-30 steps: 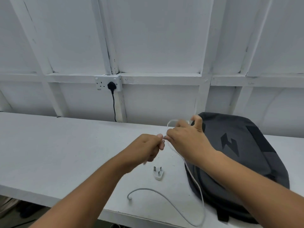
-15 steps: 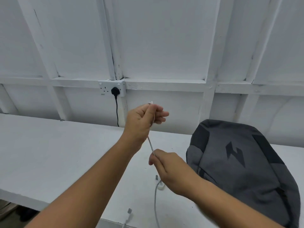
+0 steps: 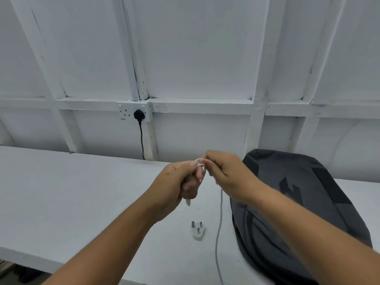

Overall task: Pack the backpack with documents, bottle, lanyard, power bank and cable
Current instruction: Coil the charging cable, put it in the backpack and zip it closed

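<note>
Grip-wise, the left hand (image 3: 176, 186) is fisted round a small coil of the white cable (image 3: 219, 227), one connector poking out below, while the right hand (image 3: 228, 177) pinches a loop at the top. The loose tail trails down onto the surface (image 3: 72, 192) just left of the backpack (image 3: 308, 212), past a white plug (image 3: 197, 231). Best bet: make loops even, feed slack without yanking, and don't let the tail snag that plug before stuffing it in.
</note>
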Demonstrator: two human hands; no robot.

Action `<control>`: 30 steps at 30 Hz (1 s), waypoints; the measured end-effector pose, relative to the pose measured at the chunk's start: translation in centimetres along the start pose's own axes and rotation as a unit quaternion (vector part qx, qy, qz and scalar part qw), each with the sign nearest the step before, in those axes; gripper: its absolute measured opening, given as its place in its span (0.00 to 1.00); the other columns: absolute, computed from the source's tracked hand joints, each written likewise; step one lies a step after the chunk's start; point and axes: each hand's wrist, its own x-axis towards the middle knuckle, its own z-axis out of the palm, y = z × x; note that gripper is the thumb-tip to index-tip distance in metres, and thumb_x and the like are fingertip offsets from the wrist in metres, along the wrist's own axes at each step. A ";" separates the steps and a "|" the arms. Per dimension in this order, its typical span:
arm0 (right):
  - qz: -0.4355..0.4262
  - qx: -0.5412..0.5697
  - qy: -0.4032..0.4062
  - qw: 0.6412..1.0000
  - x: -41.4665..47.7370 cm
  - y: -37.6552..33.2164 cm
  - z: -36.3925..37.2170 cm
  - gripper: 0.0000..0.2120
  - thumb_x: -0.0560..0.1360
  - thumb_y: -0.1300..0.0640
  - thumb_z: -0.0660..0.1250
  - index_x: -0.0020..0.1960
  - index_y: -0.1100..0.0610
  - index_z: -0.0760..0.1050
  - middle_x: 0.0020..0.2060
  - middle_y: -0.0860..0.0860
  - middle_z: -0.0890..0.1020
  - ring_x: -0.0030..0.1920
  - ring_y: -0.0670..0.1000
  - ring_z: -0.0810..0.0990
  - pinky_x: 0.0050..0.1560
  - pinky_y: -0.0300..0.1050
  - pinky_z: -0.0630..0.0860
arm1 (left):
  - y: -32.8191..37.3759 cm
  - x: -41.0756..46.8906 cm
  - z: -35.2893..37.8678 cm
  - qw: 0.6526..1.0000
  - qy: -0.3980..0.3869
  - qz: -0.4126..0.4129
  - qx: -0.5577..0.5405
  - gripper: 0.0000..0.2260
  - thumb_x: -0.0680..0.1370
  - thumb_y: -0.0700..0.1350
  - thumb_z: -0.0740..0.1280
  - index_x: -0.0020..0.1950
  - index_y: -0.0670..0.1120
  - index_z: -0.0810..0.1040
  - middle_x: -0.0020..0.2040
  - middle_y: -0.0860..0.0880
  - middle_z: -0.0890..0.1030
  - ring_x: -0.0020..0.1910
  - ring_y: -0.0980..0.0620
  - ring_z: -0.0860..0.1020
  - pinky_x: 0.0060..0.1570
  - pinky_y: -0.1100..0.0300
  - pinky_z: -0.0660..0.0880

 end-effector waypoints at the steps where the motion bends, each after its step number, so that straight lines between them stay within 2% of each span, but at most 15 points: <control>1: 0.021 0.054 0.015 0.998 -0.1 0.0 0.8 0.15 0.85 0.53 0.56 0.42 0.55 0.73 0.30 0.43 0.74 0.31 0.45 0.74 0.36 0.43 0.72 | 0.4 0.1 0.2 1.000 0.004 0.002 -0.030 0.16 0.84 0.43 0.53 0.40 0.42 0.73 0.27 0.50 0.60 0.28 0.51 0.54 0.31 0.58 0.55; 3: 0.087 0.175 0.035 0.980 -0.7 0.0 2.5 0.16 0.86 0.54 0.55 0.42 0.56 0.71 0.28 0.45 0.73 0.28 0.47 0.74 0.34 0.46 0.72 | 1.5 0.4 0.5 0.995 0.016 0.015 -0.093 0.15 0.83 0.43 0.53 0.40 0.43 0.73 0.27 0.50 0.60 0.28 0.51 0.54 0.34 0.56 0.52; 5: 0.157 0.278 0.016 0.948 -1.7 -0.3 4.4 0.16 0.86 0.54 0.54 0.43 0.54 0.72 0.29 0.46 0.70 0.26 0.49 0.71 0.30 0.47 0.69 | 2.8 1.0 0.4 0.986 0.031 0.045 -0.158 0.12 0.80 0.47 0.56 0.42 0.43 0.74 0.28 0.50 0.62 0.29 0.51 0.55 0.36 0.55 0.53; 6: 0.180 0.299 -0.005 0.937 -2.3 -0.5 5.3 0.16 0.86 0.53 0.54 0.44 0.54 0.74 0.29 0.46 0.69 0.25 0.48 0.68 0.29 0.45 0.66 | 3.3 1.4 0.2 0.981 0.042 0.062 -0.178 0.13 0.80 0.48 0.56 0.43 0.43 0.74 0.28 0.50 0.63 0.28 0.52 0.57 0.35 0.56 0.55; 8: 0.201 0.262 -0.056 0.942 -3.2 -1.3 6.3 0.15 0.86 0.53 0.53 0.47 0.52 0.76 0.30 0.44 0.68 0.26 0.47 0.64 0.27 0.43 0.63 | 3.7 2.3 -0.3 0.979 0.075 0.086 -0.166 0.18 0.84 0.51 0.53 0.46 0.42 0.77 0.29 0.50 0.67 0.28 0.53 0.62 0.33 0.60 0.62; 12: 0.172 0.092 -0.105 0.975 -3.2 -3.8 5.3 0.11 0.85 0.50 0.53 0.52 0.48 0.74 0.33 0.45 0.73 0.26 0.43 0.69 0.32 0.39 0.67 | 1.6 3.4 -0.8 0.980 0.138 0.115 0.084 0.22 0.84 0.58 0.50 0.52 0.45 0.77 0.36 0.51 0.79 0.34 0.55 0.73 0.37 0.62 0.70; 14: 0.157 0.040 -0.125 0.979 -2.9 -5.1 4.3 0.09 0.85 0.49 0.54 0.49 0.46 0.70 0.33 0.45 0.73 0.28 0.45 0.70 0.33 0.41 0.67 | 0.4 3.2 -0.6 0.969 0.143 0.126 0.159 0.20 0.85 0.57 0.50 0.52 0.46 0.76 0.41 0.51 0.82 0.38 0.56 0.75 0.40 0.63 0.72; 16: 0.152 -0.016 -0.143 0.978 -2.6 -6.0 3.3 0.10 0.84 0.50 0.55 0.44 0.45 0.65 0.33 0.45 0.72 0.30 0.47 0.70 0.32 0.42 0.65 | -0.2 2.9 -0.4 0.952 0.127 0.145 0.236 0.19 0.85 0.55 0.49 0.51 0.47 0.75 0.42 0.50 0.82 0.39 0.57 0.75 0.42 0.64 0.71; 18: 0.144 -0.071 -0.141 0.977 -2.2 -6.3 2.2 0.12 0.83 0.52 0.57 0.41 0.47 0.64 0.34 0.46 0.73 0.31 0.47 0.70 0.31 0.42 0.64 | -0.5 2.6 -0.4 0.920 0.088 0.154 0.350 0.21 0.85 0.57 0.46 0.48 0.48 0.74 0.41 0.52 0.79 0.39 0.55 0.75 0.42 0.61 0.71; 20: 0.125 -0.095 -0.125 0.980 -1.5 -6.3 0.6 0.07 0.81 0.54 0.60 0.44 0.49 0.67 0.35 0.45 0.77 0.32 0.46 0.73 0.33 0.41 0.66 | -0.6 2.0 -0.8 0.904 0.051 0.142 0.400 0.25 0.84 0.60 0.43 0.44 0.48 0.72 0.38 0.51 0.75 0.37 0.53 0.73 0.40 0.55 0.71; 21: 0.119 -0.084 -0.115 0.983 -1.1 -6.3 -0.2 0.03 0.80 0.54 0.63 0.49 0.49 0.68 0.37 0.45 0.79 0.34 0.44 0.75 0.34 0.40 0.68 | -0.7 1.7 -1.1 0.913 0.038 0.122 0.388 0.26 0.84 0.62 0.42 0.42 0.47 0.71 0.36 0.50 0.74 0.36 0.52 0.72 0.39 0.52 0.71; 23: 0.110 -0.066 -0.098 0.987 -0.2 -5.9 -2.0 0.11 0.78 0.52 0.69 0.54 0.47 0.66 0.38 0.46 0.82 0.35 0.43 0.78 0.34 0.37 0.72 | -0.8 0.9 -1.6 0.942 0.024 0.060 0.328 0.28 0.84 0.62 0.43 0.40 0.47 0.72 0.33 0.51 0.73 0.33 0.53 0.70 0.38 0.54 0.70; 25: 0.082 -0.075 -0.095 0.989 0.9 -5.2 -3.4 0.17 0.75 0.49 0.73 0.55 0.47 0.66 0.38 0.47 0.82 0.33 0.43 0.78 0.35 0.37 0.74 | -0.6 0.0 -1.7 0.961 0.025 0.013 0.277 0.24 0.86 0.56 0.48 0.40 0.46 0.72 0.32 0.51 0.69 0.33 0.51 0.66 0.38 0.54 0.65; 28: 0.053 -0.023 -0.069 0.996 2.2 -3.7 -4.6 0.16 0.72 0.48 0.76 0.53 0.49 0.74 0.39 0.45 0.82 0.27 0.43 0.73 0.31 0.34 0.70 | -0.2 -1.1 -1.9 0.980 0.005 -0.020 0.198 0.19 0.87 0.49 0.53 0.39 0.47 0.72 0.30 0.49 0.66 0.33 0.49 0.63 0.37 0.55 0.64; 30: 0.030 0.024 -0.039 0.999 2.5 -2.6 -4.2 0.10 0.72 0.49 0.77 0.47 0.52 0.79 0.34 0.41 0.80 0.26 0.43 0.70 0.31 0.31 0.67 | 0.1 -1.6 -2.1 0.995 -0.018 -0.037 0.095 0.18 0.86 0.48 0.56 0.38 0.47 0.74 0.28 0.50 0.64 0.29 0.51 0.62 0.34 0.59 0.65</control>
